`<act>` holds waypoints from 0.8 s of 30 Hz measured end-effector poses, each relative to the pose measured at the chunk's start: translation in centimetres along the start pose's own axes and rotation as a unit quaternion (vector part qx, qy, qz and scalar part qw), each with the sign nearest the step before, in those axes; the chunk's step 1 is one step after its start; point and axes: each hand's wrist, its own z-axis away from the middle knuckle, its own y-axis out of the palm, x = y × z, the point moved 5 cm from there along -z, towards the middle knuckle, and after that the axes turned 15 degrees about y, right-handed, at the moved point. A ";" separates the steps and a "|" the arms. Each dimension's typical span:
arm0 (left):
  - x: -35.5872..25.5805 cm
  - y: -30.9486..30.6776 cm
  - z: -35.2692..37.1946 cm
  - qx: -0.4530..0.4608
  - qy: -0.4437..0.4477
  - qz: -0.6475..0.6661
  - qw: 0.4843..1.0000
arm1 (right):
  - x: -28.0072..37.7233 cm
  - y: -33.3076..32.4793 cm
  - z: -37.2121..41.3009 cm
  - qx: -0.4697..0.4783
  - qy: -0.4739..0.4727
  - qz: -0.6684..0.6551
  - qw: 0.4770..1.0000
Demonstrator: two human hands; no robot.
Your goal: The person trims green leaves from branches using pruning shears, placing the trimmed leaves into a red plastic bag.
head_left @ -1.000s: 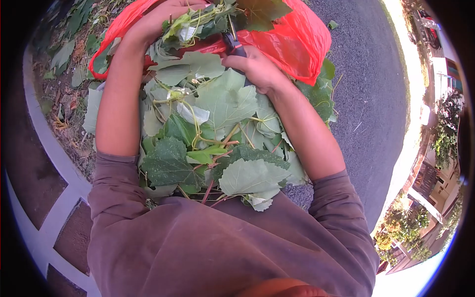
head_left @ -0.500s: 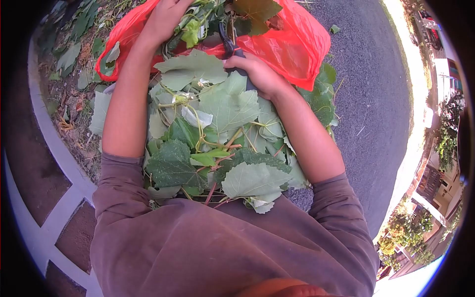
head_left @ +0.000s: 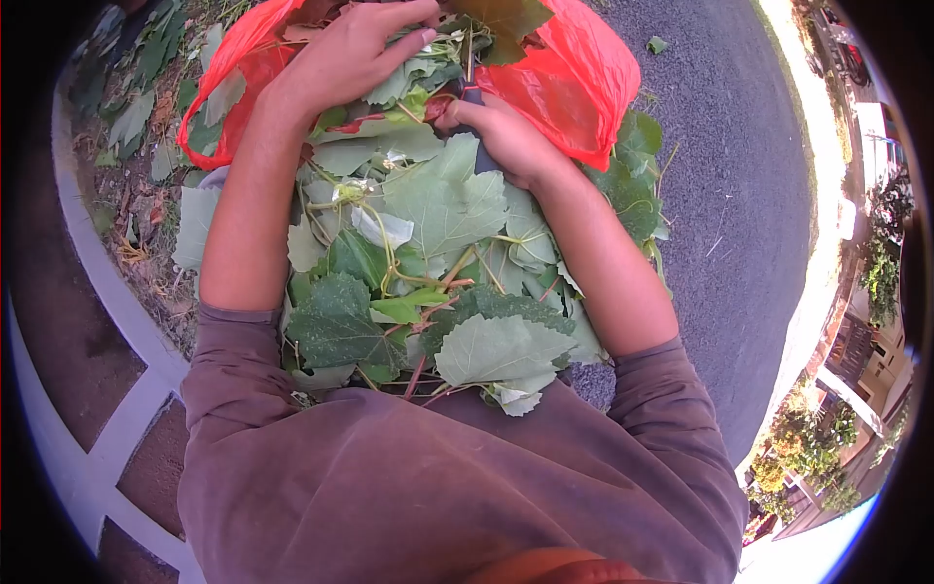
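Observation:
A red plastic bag (head_left: 574,83) gapes at the top of the view, with leaves inside its mouth. My left hand (head_left: 365,54) lies over a bunch of cut leaves (head_left: 413,78) at the opening, its fingers bent over them; what they grip is unclear. My right hand (head_left: 496,131) is closed round the dark handles of pruning shears (head_left: 471,92), whose blades point up into the leaves. A heap of large green leaves (head_left: 448,209) with stems covers the lap below both hands.
Grey asphalt (head_left: 725,195) stretches along the right. A curved concrete edging (head_left: 92,253) borders soil with scattered leaves on the left. One small leaf (head_left: 657,45) rests on the asphalt. Buildings and plants stand at the far right.
My left hand has moved right and slightly down, over the leaf bunch. The shears' handles look closer together, and the bag's right side has shifted slightly left.

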 end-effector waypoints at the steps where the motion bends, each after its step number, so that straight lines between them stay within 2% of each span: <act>1: 0.7 0.2 0.1 0.020 -0.020 0.055 0.998 | 0.1 0.1 0.0 -0.011 -0.013 0.013 1.000; 2: 1.2 0.5 0.2 0.039 -0.040 0.109 0.992 | 0.3 0.1 0.0 -0.021 -0.026 0.028 0.999; 3: 1.5 0.7 0.4 0.038 -0.043 0.109 0.992 | 0.2 0.2 0.1 -0.020 -0.024 0.030 0.999; 5: 1.5 0.7 0.5 -0.004 -0.053 0.169 0.984 | 0.7 0.6 0.8 -0.021 -0.039 0.040 0.998; 10: 0.5 -0.7 0.2 0.011 -0.079 0.165 0.983 | 0.8 0.6 0.8 -0.046 -0.056 0.060 0.996; 16: 1.7 -0.8 1.0 -0.043 -0.082 0.216 0.972 | 0.9 0.2 0.8 -0.040 -0.076 0.095 0.992; 18: 1.6 -1.0 0.9 -0.040 -0.071 0.179 0.980 | 1.2 0.2 0.8 -0.040 -0.083 0.093 0.991; 19: 0.9 -1.4 0.7 -0.041 -0.071 0.178 0.981 | 1.3 0.2 0.8 -0.048 -0.054 0.084 0.994; 21: 0.2 -1.5 0.4 0.034 -0.165 0.136 0.976 | 1.3 0.1 0.8 -0.056 -0.027 0.076 0.995; 22: 0.4 -1.5 0.4 0.034 -0.164 0.134 0.977 | 1.0 0.0 0.8 -0.041 -0.008 0.035 0.998; 24: 0.5 -1.3 0.7 0.032 -0.117 0.044 0.992 | 0.9 -0.2 0.7 -0.022 0.012 -0.004 1.000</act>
